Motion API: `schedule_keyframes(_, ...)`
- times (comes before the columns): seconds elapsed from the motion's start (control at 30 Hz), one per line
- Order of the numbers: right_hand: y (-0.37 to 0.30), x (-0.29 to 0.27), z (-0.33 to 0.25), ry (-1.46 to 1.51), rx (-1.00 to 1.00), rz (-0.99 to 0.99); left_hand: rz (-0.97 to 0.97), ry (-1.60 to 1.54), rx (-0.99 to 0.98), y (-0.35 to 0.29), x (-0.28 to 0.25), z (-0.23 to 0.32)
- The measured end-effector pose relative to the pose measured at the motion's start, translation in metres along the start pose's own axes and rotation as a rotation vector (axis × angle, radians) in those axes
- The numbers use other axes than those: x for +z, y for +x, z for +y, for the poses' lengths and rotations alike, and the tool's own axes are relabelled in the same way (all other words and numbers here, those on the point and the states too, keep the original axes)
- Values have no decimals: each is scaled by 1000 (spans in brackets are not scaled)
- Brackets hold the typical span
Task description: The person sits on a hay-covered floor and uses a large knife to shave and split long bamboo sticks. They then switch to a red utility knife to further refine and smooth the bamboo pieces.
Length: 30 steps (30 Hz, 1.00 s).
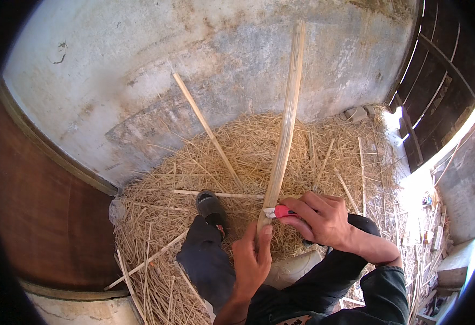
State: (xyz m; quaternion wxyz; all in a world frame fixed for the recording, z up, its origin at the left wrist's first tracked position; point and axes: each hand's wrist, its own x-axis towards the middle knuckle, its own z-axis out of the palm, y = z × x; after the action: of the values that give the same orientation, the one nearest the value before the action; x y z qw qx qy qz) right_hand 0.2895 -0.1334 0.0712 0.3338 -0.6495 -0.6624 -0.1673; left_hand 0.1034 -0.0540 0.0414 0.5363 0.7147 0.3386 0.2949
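A long, pale strip of split wood or bamboo rises from between my knees toward the wall. My left hand is closed round its lower end, the thumb lying along the strip. In my right hand is a red utility knife, gripped by its handle. The knife's pale metal tip touches the strip just above my left thumb. My fingers hide part of the knife handle.
Straw-like shavings cover the floor, with loose sticks among them. One stick leans against the stained wall. My sandalled foot rests on the shavings. A brown panel stands left, dark boards right.
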Motion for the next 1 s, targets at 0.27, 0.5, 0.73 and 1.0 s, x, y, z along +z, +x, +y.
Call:
schedule_keyframes(0.27,1,4,-2,-29,-9,-1,24,59,37,-1,-4,-7)
schedule_keyframes(0.5,3,4,-5,-29,-9,9,17,64,20,-3,-9,-4)
schedule_keyframes(0.73,4,5,-8,-23,-3,-4,30,74,24,-6,-10,-4)
schedule_keyframes(1.0,10,-3,23,-180,310,108,-30,134,32,-20,-13,-5)
